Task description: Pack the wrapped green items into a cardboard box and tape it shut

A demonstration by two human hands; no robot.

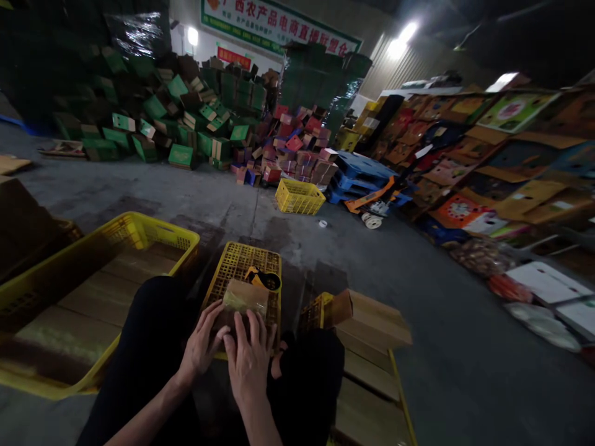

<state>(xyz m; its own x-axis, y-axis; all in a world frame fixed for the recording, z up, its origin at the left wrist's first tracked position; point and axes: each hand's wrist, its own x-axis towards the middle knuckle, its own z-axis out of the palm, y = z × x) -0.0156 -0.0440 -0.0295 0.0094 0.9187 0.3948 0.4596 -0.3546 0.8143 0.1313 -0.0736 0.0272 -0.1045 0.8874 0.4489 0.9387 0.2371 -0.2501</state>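
Note:
A small brown cardboard box point(245, 297) with shiny clear tape over its top rests on an upturned yellow plastic crate point(232, 255) between my knees. Along the box's near left edge, my left hand point(203, 342) grips it, thumb towards the top. My right hand point(250, 354) lies on the near part of the top with fingers stretched out and spread. Just beyond the box, an orange-and-black tape dispenser point(263, 279) sits on the crate. My hands hide the near side of the box.
A large yellow crate point(160, 232) at left holds several cardboard boxes point(88, 297). At right, another crate holds more boxes point(367, 396), one with a raised flap point(379, 316). Further off are a yellow crate point(300, 197), an orange pallet jack point(372, 198), blue pallets point(360, 170) and heaped green boxes point(181, 155).

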